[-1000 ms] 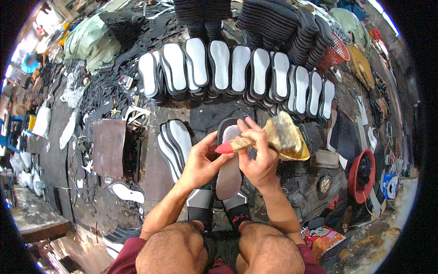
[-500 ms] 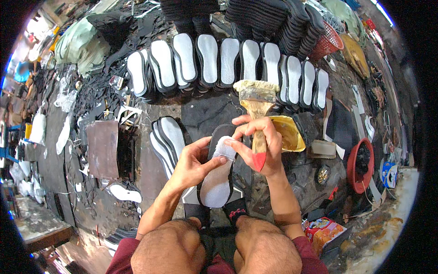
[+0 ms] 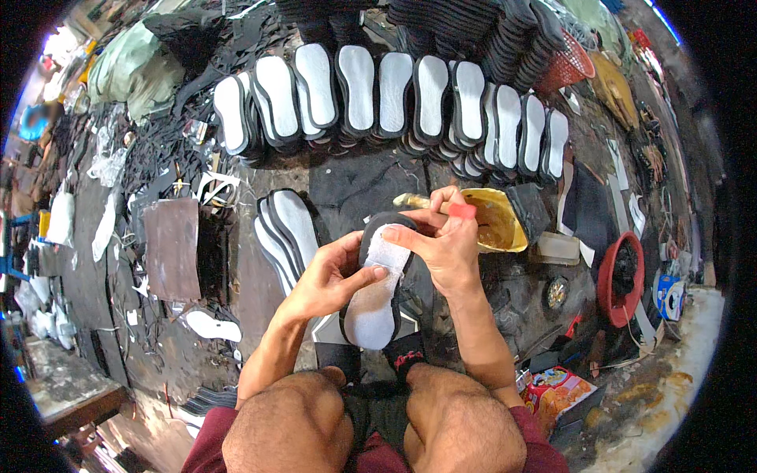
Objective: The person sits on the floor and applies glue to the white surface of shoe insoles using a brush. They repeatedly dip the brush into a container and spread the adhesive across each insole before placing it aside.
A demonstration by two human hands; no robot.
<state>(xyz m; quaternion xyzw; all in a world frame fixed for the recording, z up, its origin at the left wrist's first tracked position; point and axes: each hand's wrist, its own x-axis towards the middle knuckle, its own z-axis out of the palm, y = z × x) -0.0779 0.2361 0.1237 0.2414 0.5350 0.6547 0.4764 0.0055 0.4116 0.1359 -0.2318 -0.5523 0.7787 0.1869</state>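
Note:
My left hand (image 3: 327,280) holds a black shoe sole (image 3: 371,232) by its left side, thumb across the top. A white fabric lining (image 3: 371,319) covers most of the sole's face. My right hand (image 3: 449,256) presses its thumb on the lining's upper end, with fingers behind the sole's right edge. That same hand also grips a wide brush (image 3: 412,201) with a red-tipped handle; the brush now lies sideways and its bristles are mostly hidden. Just beyond my right hand, a yellow-lined container (image 3: 505,229) has amber residue inside.
Stacks of white-topped soles (image 3: 359,87) curve across the far side, with taller black stacks (image 3: 449,35) behind. A small pile of soles (image 3: 292,229) lies left of my hands. A brown board (image 3: 172,248) is further left. To the right stands a red basin (image 3: 619,280).
My right hand has turned, swinging the brush from upright to sideways. Its thumb now lies flat on the lining's upper end, which was being pinched. The left hand keeps its hold.

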